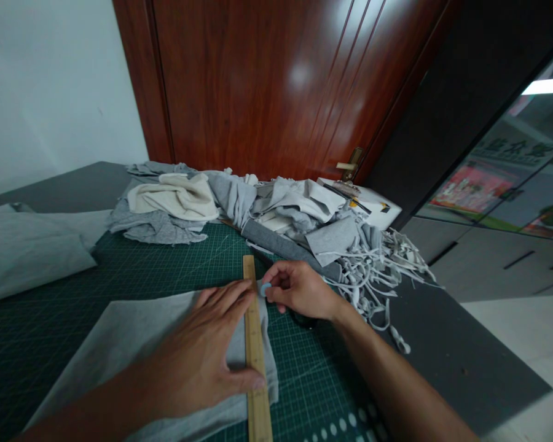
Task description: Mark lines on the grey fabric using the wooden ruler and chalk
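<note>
Left hand (203,353) lies flat, fingers spread, palm down on a grey fabric piece (133,344), its thumb and fingertips pressing against a wooden ruler (255,344). Right hand (299,288) is curled, thumb and forefinger pinched on a small pale blue chalk piece (265,288), held right at the ruler's right edge near its far end.

Ruler: long, thin, light wood, printed scale faint. Long axis runs from the near bench edge straight away toward the far edge, lying along the fabric's right margin.

Fabric piece: soft knit, matte, roughly rectangular, smooth, spread toward the near left of a dark green cutting mat (166,264) with a white grid.

Mat covers the bench (465,362), whose bare dark grey top shows at the right edge.

Far edge: loose heap of grey and cream cloth offcuts (239,202), crumpled. To the heap's right, a tangle of narrow whitish fabric strips (387,264) spilling toward the right edge. Left edge: folded pale grey cloth (23,252).
</note>
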Demonstrator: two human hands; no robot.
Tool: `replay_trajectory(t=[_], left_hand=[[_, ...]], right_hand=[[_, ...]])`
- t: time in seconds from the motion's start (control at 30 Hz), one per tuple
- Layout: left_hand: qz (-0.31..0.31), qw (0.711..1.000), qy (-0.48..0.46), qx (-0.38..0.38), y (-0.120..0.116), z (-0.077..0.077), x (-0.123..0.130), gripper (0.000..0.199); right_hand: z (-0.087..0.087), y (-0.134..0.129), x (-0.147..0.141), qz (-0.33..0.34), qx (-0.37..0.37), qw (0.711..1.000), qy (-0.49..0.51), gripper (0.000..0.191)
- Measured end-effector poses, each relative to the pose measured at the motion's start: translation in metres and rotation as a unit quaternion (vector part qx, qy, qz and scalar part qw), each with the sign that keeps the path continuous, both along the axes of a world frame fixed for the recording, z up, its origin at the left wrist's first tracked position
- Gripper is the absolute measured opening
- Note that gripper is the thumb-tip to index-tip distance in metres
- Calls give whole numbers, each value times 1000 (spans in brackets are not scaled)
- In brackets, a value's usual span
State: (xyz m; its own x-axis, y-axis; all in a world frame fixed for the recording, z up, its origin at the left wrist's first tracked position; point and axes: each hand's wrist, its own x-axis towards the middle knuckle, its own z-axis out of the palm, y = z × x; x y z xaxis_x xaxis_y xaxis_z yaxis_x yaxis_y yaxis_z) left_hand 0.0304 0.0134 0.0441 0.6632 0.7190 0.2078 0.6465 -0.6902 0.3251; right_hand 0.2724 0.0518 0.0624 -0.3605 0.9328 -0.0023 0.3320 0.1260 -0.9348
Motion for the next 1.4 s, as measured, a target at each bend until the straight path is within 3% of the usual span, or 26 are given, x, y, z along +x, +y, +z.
replay_trajectory(t=[0.1, 0.2, 0.37, 0.53, 0.8, 1.07, 1.4], left_hand=[[3, 1000, 6, -9, 0, 3, 2, 103], [9, 1000, 1, -20, 1, 3, 3, 96], [5, 1000, -5, -26, 3, 2, 3, 97], [-1, 1000, -10, -11, 4, 1, 2, 100], [-4, 1000, -19, 10, 5, -8, -3, 107], [-11, 998, -35, 41, 10, -21, -10, 111], [-14, 999, -40, 35, 10, -18, -8, 111]], right_hand=[[13, -11, 8, 104, -103, 989, 9, 23], [20, -21, 10, 210, -224, 951, 39, 37], [9, -26, 3, 279, -301, 911, 33, 56], [3, -17, 9, 231, -241, 942, 43, 42], [15, -8, 29, 111, -137, 984, 35, 29], [16, -3, 38, 78, -119, 990, 4, 25], [17, -5, 38, 87, -135, 987, 10, 32]])
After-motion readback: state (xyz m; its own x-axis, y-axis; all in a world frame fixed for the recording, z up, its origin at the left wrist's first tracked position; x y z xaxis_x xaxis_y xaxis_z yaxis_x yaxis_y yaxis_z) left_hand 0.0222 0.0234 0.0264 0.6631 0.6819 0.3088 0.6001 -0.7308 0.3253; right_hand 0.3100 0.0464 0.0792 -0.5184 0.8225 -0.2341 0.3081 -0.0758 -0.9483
